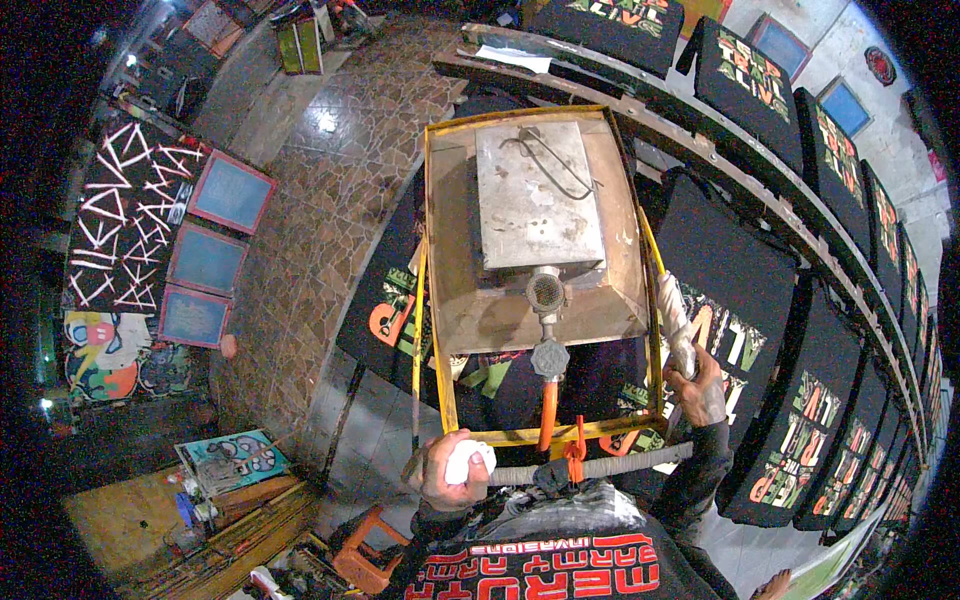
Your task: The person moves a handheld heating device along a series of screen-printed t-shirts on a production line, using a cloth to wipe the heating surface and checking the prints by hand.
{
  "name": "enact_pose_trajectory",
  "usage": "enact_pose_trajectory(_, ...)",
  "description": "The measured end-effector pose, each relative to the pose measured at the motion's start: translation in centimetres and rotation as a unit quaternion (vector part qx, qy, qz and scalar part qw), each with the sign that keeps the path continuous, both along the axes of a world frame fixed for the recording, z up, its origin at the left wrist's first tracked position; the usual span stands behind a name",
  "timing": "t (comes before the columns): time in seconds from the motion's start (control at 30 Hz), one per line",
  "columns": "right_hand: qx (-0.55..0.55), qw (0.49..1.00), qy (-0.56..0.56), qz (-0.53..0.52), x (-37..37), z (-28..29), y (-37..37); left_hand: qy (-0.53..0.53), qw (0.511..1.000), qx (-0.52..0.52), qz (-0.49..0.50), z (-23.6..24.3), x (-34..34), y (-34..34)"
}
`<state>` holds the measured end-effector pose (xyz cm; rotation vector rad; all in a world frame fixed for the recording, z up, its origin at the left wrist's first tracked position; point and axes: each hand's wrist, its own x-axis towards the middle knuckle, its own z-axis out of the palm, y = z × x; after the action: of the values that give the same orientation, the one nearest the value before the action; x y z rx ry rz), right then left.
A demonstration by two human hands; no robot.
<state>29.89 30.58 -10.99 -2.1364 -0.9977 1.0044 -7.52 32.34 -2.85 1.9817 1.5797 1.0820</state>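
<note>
Left hand (455,468) closed on white rag (467,461) at yellow frame's (432,260) near corner, right hand (697,385) gripping wrapped handle (674,318) beside frame

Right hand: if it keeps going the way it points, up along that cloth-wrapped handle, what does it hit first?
The right hand grips the wrapped handle beside the yellow frame. Straight on, it would likely meet a black printed shirt first; depth is unclear.
</note>
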Motion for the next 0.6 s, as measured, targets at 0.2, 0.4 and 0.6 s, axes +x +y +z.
enact_pose_trajectory(0.2, -0.002, 1.0, 0.005, 0.004, -0.1, 0.1, 0.2, 0.019, 1.0, 0.02, -0.01, 0.7, 0.3, 0.6)
enact_pose_trajectory(0.4, 0.006, 1.0, -0.003, 0.008, -0.2, 0.3, 0.3, 0.019, 0.999, 0.034, -0.013, 0.4, 0.2, 0.7)
enact_pose_trajectory(0.6, 0.001, 1.0, -0.015, 0.019, 0.0, -0.2, 0.0, 0.015, 0.999, 0.037, -0.007, 0.4, 0.2, 0.5)
